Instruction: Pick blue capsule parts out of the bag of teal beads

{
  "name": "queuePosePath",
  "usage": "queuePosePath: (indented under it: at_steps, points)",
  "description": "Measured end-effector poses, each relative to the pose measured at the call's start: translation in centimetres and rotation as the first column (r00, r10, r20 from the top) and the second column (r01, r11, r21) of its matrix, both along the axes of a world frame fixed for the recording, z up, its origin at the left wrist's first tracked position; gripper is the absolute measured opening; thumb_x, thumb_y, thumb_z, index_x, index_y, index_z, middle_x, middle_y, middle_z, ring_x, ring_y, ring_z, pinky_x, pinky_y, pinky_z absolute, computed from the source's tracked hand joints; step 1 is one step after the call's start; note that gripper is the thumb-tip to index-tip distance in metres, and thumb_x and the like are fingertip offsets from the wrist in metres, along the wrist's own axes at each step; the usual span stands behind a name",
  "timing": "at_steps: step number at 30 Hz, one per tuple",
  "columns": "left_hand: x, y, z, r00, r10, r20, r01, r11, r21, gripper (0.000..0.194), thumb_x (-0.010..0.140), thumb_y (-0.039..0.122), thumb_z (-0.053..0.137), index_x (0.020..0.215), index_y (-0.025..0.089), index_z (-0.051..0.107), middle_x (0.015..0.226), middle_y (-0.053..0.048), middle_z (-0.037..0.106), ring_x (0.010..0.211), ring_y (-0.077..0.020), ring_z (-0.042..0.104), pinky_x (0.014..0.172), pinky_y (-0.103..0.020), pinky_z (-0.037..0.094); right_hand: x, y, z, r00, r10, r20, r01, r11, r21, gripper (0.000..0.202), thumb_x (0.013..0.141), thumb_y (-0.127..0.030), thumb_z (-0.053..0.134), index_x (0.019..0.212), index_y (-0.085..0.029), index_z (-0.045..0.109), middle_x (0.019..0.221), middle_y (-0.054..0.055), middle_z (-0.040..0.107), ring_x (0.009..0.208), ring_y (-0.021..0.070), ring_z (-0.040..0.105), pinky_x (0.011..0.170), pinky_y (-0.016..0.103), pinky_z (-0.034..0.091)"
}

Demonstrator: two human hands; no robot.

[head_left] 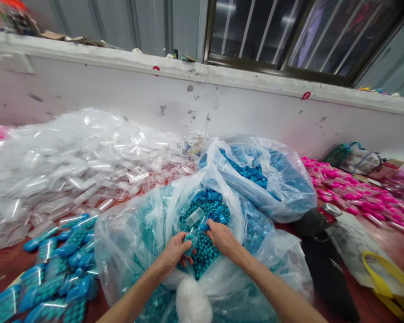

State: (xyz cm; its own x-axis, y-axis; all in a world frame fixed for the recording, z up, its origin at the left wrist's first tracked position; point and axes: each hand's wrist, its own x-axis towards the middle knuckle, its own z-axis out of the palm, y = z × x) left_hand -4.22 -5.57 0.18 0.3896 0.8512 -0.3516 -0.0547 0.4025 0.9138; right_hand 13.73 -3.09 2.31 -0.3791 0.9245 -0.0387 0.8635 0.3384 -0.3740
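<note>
Both my hands are inside a large clear plastic bag (128, 242) full of small teal beads (205, 258). My left hand (175, 253) pinches a small clear sachet (191, 233) over the beads. My right hand (222, 237) holds the sachet's other side, with a blue oblong piece (205, 225) at its fingertips. More blue oblong pieces (208, 196) lie at the far side of the beads, and another small clear sachet (194, 216) rests on them.
A second clear bag (289, 188) of blue pieces stands behind. Empty clear sachets (70, 161) are heaped at the left. Filled teal packets (54, 273) lie at front left, pink packets (350, 193) at right. A white tote with yellow handles (366, 255) and a dark bottle (319, 220) lie at right.
</note>
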Motion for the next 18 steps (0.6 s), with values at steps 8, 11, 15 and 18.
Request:
queuePosePath:
  at_steps: [8, 11, 15, 18]
  points:
    - [0.4, -0.2, 0.3, 0.996, -0.062, -0.061, 0.071, 0.984, 0.164, 0.047, 0.066, 0.053, 0.058, 0.092, 0.018, 0.043, 0.068, 0.003, 0.055, 0.042, -0.0068, 0.048, 0.036, -0.016, 0.032, -0.8, -1.2, 0.1, 0.681, -0.235, -0.693, -0.196, 0.854, -0.482, 0.03, 0.085, -0.033, 0.041, 0.111, -0.02, 0.048, 0.052, -0.007, 0.04, 0.042, 0.0078, 0.034, 0.041, 0.018, 0.027]
    - [0.5, -0.5, 0.9, 0.996, -0.079, -0.049, 0.087, 0.98, 0.177, 0.047, 0.07, 0.05, 0.056, 0.1, 0.018, 0.041, 0.068, 0.003, 0.053, 0.041, -0.0067, 0.047, 0.037, -0.017, 0.033, -0.5, -1.3, 0.6, 0.595, -0.364, -0.717, -0.275, 0.745, -0.607, 0.033, 0.083, -0.038, 0.044, 0.111, -0.021, 0.043, 0.048, -0.011, 0.036, 0.034, 0.0046, 0.021, 0.035, 0.016, 0.017]
    - [0.5, -0.9, 1.1, 0.996, -0.073, -0.048, 0.081, 0.98, 0.182, 0.058, 0.071, 0.047, 0.057, 0.116, 0.016, 0.037, 0.066, 0.003, 0.052, 0.039, -0.0072, 0.046, 0.037, -0.017, 0.033, 0.6, -1.2, 1.9, 0.579, -0.386, -0.718, -0.424, 0.609, -0.67, 0.04, 0.082, -0.038, 0.049, 0.118, -0.023, 0.038, 0.047, -0.012, 0.038, 0.032, 0.0033, 0.018, 0.032, 0.014, 0.013]
    - [0.6, -1.1, 1.0, 0.997, -0.062, -0.047, 0.07, 0.976, 0.208, 0.068, 0.073, 0.046, 0.057, 0.128, 0.016, 0.03, 0.067, 0.003, 0.052, 0.039, -0.0074, 0.046, 0.037, -0.017, 0.034, 1.3, -0.9, 2.0, 0.569, -0.394, -0.721, -0.548, 0.472, -0.69, 0.051, 0.081, -0.04, 0.053, 0.126, -0.025, 0.034, 0.047, -0.012, 0.038, 0.032, 0.0026, 0.017, 0.032, 0.013, 0.013]
